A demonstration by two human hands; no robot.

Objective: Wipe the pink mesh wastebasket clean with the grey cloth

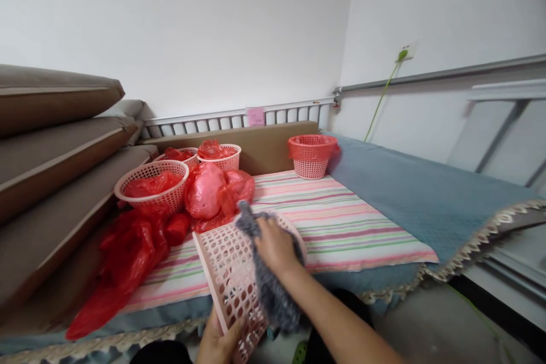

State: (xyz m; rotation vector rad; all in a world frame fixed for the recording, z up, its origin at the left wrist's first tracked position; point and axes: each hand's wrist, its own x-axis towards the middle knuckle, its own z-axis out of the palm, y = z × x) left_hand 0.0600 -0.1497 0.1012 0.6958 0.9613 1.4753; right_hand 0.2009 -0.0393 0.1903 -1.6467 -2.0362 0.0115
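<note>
A pink lattice plastic basket (226, 273) lies tilted on its side at the front edge of the striped cloth. My left hand (219, 341) grips its lower end from underneath, fingers wrapped on the rim. My right hand (277, 247) presses a grey fuzzy cloth (273, 290) against the basket's side, fingers closed on the cloth. The cloth hangs down past the basket toward my lap.
Several pink baskets lined with red plastic bags (151, 185) stand at the left, one bagged basket (311, 153) at the back. Loose red bags (123, 256) spill off the striped cloth (341, 222). Brown cushions (46, 165) stack on the left; a blue blanket (409, 187) lies to the right.
</note>
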